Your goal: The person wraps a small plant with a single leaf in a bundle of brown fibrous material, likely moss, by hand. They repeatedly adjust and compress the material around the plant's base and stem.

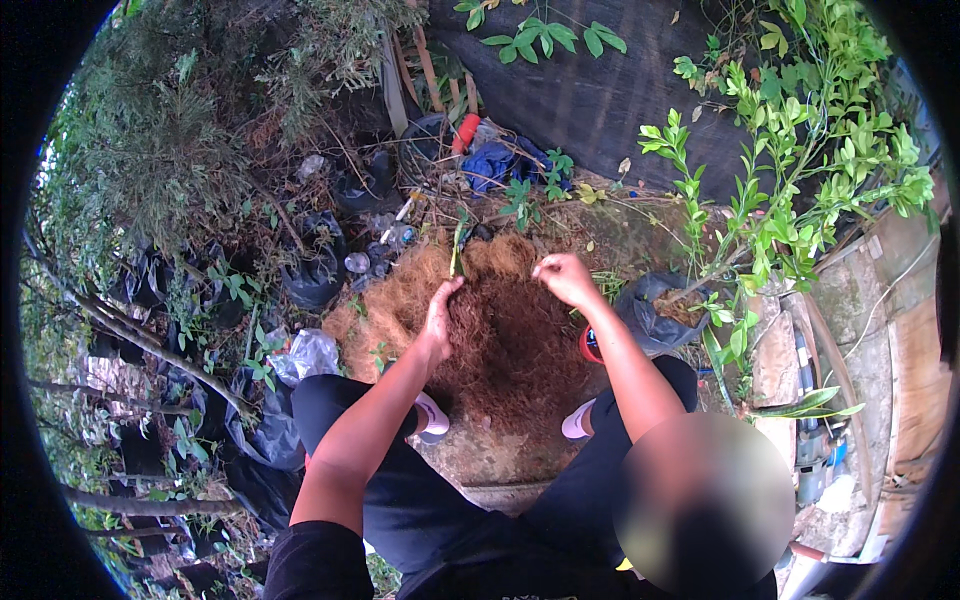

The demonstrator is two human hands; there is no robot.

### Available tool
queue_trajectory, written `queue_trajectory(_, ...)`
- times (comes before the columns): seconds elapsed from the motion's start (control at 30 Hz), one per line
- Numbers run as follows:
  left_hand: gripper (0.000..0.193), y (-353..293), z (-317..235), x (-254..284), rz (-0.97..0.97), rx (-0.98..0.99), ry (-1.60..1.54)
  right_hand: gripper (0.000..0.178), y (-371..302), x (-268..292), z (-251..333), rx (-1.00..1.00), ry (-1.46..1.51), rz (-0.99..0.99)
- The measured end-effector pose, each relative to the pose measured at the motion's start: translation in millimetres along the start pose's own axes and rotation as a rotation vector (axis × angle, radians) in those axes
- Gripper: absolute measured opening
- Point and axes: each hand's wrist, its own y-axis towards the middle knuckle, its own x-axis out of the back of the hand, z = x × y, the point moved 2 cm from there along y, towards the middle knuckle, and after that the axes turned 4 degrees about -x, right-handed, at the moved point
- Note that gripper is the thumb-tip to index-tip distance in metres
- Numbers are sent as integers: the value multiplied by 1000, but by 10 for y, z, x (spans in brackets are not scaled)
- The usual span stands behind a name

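Note:
In front of me lies a heap of brown coconut-like fibre (530,370), darker in the middle and lighter tan at the back and left. My left hand (438,318) is closed at the heap's left side, around the base of a small green plant (458,252) whose narrow leaves point up and away. Brown fibre presses against that palm, and I cannot tell how much of it belongs to the plant's base. Over the far right of the heap, my right hand (566,279) is raised with curled fingers pinched together. Whatever those fingertips hold is too small to make out.
A red-rimmed container (590,343) stands beside the heap, partly behind my right forearm. A black plant bag (655,312) with a leafy shrub is to the right. Clear plastic (305,357) lies at left; blue cloth (497,165) sits at the back.

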Motion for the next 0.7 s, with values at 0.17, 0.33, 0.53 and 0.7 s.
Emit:
queue_trajectory(0.17, 44, -94, 183, 116, 11, 53, 91, 17, 11, -313, -111, 99, -441, 36)
queue_trajectory(0.33, 36, -128, 408, 375, -59, 85, 164, 17, 359, -403, 11, 70, -617, -39)
queue_trajectory(0.53, 54, -146, 538, 594, -5, -12, 358, 14, 926, -1072, 367, 208, -667, 199)
queue_trajectory(0.7, 81, -43, 557, 576, -12, -25, 382, 21, 1259, -1722, 743, 346, -766, 328)
